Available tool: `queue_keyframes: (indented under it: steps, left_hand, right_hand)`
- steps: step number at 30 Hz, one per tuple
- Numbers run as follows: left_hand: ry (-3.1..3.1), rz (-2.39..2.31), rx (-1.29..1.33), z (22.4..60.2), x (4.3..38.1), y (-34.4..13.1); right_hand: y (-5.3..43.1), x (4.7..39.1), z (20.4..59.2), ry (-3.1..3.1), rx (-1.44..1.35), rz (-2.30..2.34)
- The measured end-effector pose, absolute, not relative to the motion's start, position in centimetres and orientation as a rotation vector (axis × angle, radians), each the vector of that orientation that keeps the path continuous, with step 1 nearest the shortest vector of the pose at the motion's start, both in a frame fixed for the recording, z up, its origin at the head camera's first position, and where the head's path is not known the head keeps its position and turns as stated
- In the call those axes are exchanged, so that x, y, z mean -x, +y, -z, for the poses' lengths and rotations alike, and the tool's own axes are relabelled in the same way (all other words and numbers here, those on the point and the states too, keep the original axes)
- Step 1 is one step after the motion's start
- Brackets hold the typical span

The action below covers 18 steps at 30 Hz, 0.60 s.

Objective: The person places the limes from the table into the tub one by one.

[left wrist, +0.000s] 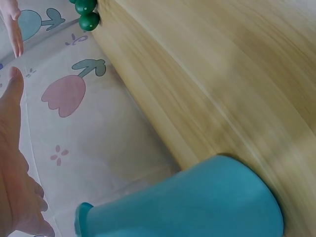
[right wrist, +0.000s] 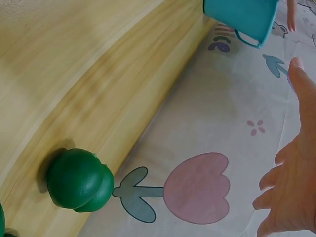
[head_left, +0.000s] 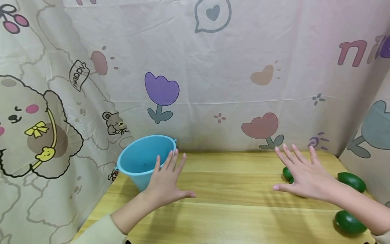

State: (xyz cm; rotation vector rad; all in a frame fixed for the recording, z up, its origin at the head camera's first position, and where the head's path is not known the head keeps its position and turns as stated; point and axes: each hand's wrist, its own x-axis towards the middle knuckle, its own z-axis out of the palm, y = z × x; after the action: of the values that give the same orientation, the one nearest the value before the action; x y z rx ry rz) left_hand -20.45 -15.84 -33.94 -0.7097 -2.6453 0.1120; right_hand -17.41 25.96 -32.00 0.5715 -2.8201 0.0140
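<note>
A light blue bucket [head_left: 138, 181] stands on the left of the table, its mouth tipped toward the viewer in the head view. My left hand [head_left: 166, 186] hovers in front of its right side, fingers spread, holding nothing. On the right, my right hand [head_left: 306, 178] is raised over the table with fingers spread, also holding nothing. It partly hides smooth dark green fruits, like avocados [head_left: 287, 174]. Another green fruit [head_left: 351, 181] lies beyond the right forearm, and one more [head_left: 350, 222] lies nearer the front. The right wrist view shows two green fruits [right wrist: 74, 180] close together.
The wooden table [head_left: 231, 189] spans the space between the hands. A printed cloth [head_left: 207, 67] with flowers and cartoon bears hangs behind the table and along both sides. The bucket is near the table's left edge.
</note>
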Motion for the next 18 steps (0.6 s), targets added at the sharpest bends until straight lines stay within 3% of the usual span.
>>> queue_keyframes:
  steps: [18]
  left_hand:
    - [-2.658, -0.043, 0.584, 32.2, 19.5, -18.6]
  right_hand:
    - [23.5, 18.5, 31.3, -2.781, -0.662, -0.034]
